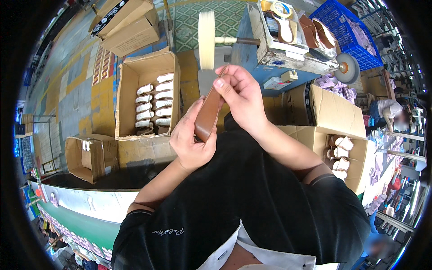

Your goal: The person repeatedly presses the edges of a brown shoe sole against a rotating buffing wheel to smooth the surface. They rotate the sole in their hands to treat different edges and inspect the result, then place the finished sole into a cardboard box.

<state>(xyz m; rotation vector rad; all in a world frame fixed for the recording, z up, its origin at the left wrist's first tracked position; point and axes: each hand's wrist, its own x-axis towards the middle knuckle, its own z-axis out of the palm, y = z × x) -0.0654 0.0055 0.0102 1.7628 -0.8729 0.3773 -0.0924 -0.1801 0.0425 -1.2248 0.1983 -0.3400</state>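
A glossy brown shoe sole [209, 112] is held up in front of my chest, tilted, with one end pointing away from me. My left hand [189, 135] wraps its wider near end. At the narrow far end, my right hand [240, 92] pinches it between thumb and fingers. Just beyond my fingertips is a cream buffing wheel [206, 40] on a shaft from the blue machine [247, 67]. A gap shows between sole and wheel. My palms hide part of the sole's underside.
On the left, an open carton [175, 90] holds rows of pale soles, with a smaller carton [101, 157] nearby. Another carton [315, 153] with soles stands at right. A grey wheel [347, 67], a tape roll [281, 9] and a blue crate [333, 13] are at the far right.
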